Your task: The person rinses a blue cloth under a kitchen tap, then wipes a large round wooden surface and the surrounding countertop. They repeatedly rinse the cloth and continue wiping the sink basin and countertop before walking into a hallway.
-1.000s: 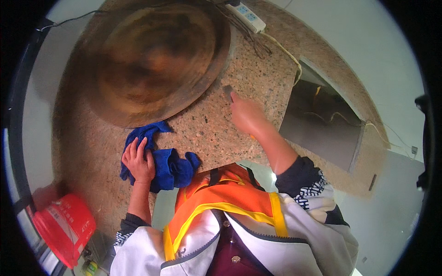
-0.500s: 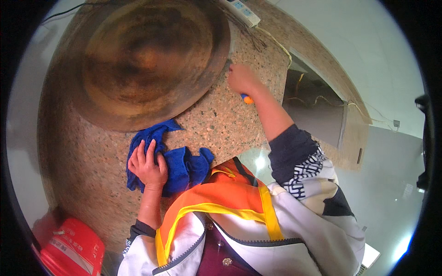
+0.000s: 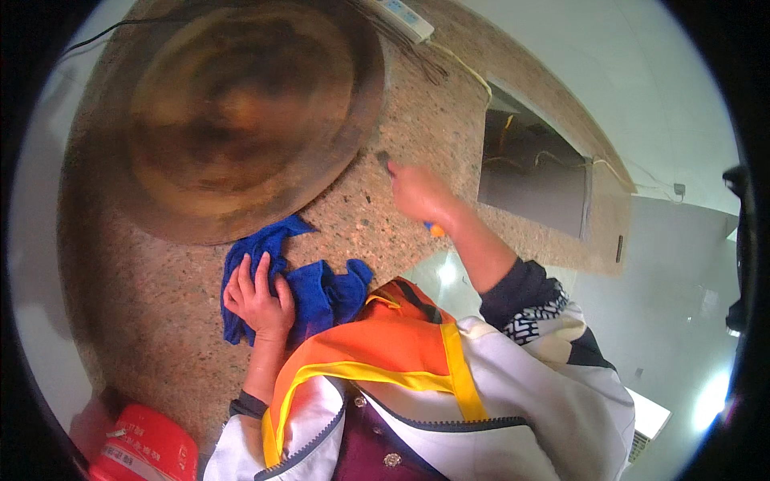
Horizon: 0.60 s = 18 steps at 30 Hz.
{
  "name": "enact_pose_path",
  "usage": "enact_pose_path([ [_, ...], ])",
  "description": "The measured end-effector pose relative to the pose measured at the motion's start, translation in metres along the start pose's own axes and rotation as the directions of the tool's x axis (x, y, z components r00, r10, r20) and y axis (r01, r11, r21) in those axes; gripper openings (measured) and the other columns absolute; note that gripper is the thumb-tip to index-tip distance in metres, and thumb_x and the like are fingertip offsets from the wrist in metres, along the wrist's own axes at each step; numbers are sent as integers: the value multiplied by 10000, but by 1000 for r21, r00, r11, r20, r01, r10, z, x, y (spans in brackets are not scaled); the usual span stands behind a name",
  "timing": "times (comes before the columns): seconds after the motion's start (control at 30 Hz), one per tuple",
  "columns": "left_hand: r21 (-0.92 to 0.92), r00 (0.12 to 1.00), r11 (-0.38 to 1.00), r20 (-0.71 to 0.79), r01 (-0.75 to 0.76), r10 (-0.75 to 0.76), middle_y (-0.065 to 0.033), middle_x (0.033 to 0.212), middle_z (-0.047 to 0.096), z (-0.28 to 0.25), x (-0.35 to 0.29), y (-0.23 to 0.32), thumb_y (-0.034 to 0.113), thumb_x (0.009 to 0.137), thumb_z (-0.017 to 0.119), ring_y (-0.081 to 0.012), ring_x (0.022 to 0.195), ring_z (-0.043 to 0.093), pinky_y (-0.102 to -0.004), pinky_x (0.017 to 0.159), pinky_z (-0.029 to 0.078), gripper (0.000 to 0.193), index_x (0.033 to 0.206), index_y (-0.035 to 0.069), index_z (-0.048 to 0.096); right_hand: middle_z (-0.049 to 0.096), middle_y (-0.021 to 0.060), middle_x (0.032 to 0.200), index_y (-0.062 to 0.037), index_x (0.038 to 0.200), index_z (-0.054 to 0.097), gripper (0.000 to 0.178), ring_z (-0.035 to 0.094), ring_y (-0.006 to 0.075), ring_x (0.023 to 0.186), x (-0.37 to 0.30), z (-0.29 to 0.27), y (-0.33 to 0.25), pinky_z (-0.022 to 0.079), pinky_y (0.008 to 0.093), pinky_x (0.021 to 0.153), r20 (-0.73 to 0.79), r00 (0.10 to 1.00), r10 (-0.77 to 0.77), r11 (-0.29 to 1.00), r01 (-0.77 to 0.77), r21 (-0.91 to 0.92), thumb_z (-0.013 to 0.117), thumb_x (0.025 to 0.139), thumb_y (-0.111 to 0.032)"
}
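My right hand (image 3: 421,195) is closed round a tool that looks like a scraper, its short dark blade (image 3: 384,162) pointing toward a large round brown griddle (image 3: 249,112). The blue and orange handle end (image 3: 435,229) sticks out below my palm. A strip of countertop separates the blade from the griddle's rim. On a crumpled blue cloth (image 3: 325,297) by the near edge of the griddle, my left hand (image 3: 261,301) lies flat with its fingers spread.
Speckled stone countertop (image 3: 361,216) surrounds the griddle. At the far side sits a white power strip (image 3: 401,18) with a pale cord. To the right is a rectangular opening (image 3: 533,172) with wires. A red bucket (image 3: 144,445) stands at lower left.
My right hand has drawn the scraper-like tool away from the griddle's rim, toward me. My left hand stays on the cloth. The whole view has shifted slightly.
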<state>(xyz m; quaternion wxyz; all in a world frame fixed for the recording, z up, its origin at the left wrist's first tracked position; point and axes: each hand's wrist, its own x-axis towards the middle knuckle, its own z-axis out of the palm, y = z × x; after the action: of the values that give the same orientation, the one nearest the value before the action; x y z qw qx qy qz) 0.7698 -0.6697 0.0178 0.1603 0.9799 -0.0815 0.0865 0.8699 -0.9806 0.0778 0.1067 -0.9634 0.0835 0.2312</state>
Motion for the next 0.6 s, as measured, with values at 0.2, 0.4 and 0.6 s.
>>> enact_pose_path([
  [0.2,17,999,1000,45,-8,8,-57,1268,538,2,2,-3,205,757,616,-247,1173,458,-423,996,263,405,1162,191,625,625,245,1015,10,1210,495,390,614,414,931,20,-9,9,499,471,785,-127,988,88,989,-72,129,487,822,-35],
  [0.4,-87,983,979,-17,-183,182,-80,1147,587,-1,10,7,105,724,613,-275,1066,520,-402,929,334,368,1087,157,640,623,225,1054,-73,1307,469,431,614,390,921,-52,33,62,498,453,775,-39,995,-90,954,98,284,485,879,-116],
  [0.6,-284,891,845,-183,-452,415,-85,1104,600,10,73,111,42,591,661,-275,1003,550,-400,847,384,434,1010,156,660,636,177,827,-129,1304,500,407,602,234,671,-59,13,116,482,337,652,-233,956,176,774,11,633,528,903,-190],
])
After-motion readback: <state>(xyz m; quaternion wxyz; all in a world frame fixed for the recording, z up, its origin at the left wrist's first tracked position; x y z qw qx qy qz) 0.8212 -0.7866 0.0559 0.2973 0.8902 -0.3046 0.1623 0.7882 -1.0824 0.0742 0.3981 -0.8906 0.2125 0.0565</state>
